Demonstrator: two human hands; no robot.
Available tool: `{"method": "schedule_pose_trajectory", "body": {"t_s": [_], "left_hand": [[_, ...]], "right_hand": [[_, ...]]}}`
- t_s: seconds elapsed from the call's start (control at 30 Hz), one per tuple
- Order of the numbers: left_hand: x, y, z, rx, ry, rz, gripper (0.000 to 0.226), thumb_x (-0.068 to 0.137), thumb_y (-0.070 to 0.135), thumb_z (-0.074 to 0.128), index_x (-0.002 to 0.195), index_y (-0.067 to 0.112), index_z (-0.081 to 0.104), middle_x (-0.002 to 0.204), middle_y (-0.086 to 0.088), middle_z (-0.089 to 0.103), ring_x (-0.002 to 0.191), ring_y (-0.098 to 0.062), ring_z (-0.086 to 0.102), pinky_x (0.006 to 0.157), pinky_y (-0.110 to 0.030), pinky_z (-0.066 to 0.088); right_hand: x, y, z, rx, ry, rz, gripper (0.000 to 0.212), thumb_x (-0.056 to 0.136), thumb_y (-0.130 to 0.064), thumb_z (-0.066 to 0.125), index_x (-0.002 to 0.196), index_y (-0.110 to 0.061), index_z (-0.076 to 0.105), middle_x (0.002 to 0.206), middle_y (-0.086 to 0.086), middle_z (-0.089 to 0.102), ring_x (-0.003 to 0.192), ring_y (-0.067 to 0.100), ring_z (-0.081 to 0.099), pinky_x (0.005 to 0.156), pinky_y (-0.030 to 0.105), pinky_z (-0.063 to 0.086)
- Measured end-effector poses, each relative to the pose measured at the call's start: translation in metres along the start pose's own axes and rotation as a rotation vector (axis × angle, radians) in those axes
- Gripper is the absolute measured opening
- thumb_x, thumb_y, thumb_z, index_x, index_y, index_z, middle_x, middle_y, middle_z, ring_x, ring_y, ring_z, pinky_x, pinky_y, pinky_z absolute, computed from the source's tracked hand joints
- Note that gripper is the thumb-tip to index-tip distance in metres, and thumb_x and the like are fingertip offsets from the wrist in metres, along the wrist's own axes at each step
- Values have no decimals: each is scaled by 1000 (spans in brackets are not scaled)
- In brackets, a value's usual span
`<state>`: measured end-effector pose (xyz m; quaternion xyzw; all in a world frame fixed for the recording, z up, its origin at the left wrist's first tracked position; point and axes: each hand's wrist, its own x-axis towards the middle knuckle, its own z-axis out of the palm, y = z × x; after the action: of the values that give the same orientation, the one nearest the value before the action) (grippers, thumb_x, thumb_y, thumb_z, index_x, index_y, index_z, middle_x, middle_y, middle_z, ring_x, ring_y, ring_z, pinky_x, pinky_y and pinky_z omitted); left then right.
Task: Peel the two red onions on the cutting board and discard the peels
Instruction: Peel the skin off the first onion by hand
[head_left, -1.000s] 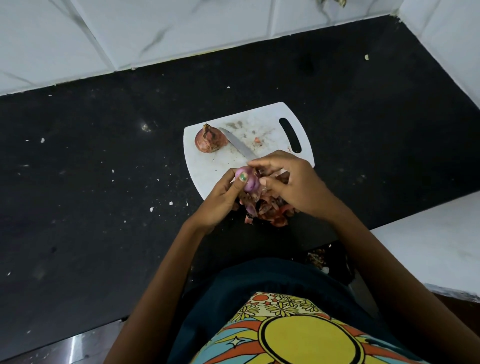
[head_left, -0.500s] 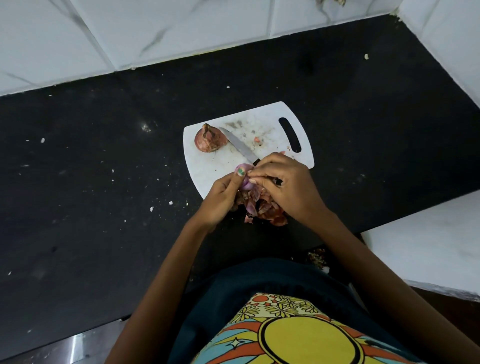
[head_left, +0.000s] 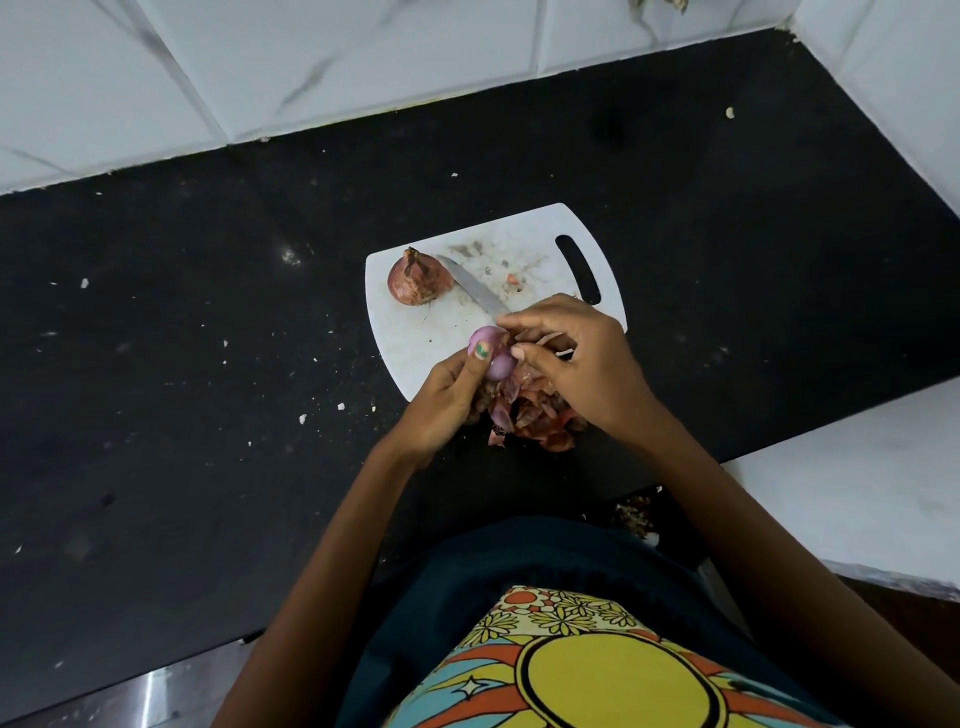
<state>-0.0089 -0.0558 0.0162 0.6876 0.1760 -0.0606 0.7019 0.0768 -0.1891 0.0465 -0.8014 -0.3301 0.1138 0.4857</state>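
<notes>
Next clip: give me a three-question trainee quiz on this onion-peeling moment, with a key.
1. True or false: the unpeeled onion lies on the cutting board.
2. Which hand grips the partly peeled onion? A) left hand B) right hand
3. Fill in: the knife blade lies on the ____.

Key: 1 true; 2 A; 3 cutting board.

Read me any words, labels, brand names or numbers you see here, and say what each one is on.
None can be read.
Cutting board: stains only, no print.
Knife: no legible mark on the blade.
Shirt: sun and flower picture, no letters.
Wall tiles: grey veining, no text.
</notes>
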Motion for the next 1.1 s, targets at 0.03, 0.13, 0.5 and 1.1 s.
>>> {"method": "schedule_pose_trajectory", "body": {"t_s": [0.03, 0.13, 0.5, 1.1], "left_hand": [[0, 0, -1, -1, 5, 2, 40, 105, 29, 24, 91, 18, 60, 69, 5, 65, 62, 6, 63, 63, -5, 44], [-1, 1, -2, -13, 12, -8, 37, 104, 30, 26, 96, 20, 61, 84, -3, 65, 72, 8, 65, 70, -7, 46], [-3, 5, -2, -22, 10, -27, 29, 104, 28, 33, 99, 18, 60, 69, 16, 67, 62, 7, 60, 60, -8, 43], [-3, 3, -1, 32, 89, 116, 23, 100, 9, 45, 120, 3, 54, 69, -3, 48, 58, 11, 56, 55, -3, 39]], "right_hand": [[0, 1, 0, -22, -11, -20, 28, 82, 1, 68, 108, -9, 71, 99, 1, 65, 91, 6, 62, 83, 13, 48], [1, 2, 1, -50, -15, -52, 20, 81, -3, 70, 101, -5, 74, 95, 6, 66, 90, 14, 63, 82, 22, 51], [0, 3, 3, -100, 5, -27, 8, 87, -6, 63, 90, -1, 68, 89, 7, 65, 85, 17, 60, 79, 32, 50], [-1, -8, 4, 94, 17, 211, 14, 80, -10, 75, 92, -6, 70, 82, -10, 67, 75, -9, 62, 68, 6, 46]]}}
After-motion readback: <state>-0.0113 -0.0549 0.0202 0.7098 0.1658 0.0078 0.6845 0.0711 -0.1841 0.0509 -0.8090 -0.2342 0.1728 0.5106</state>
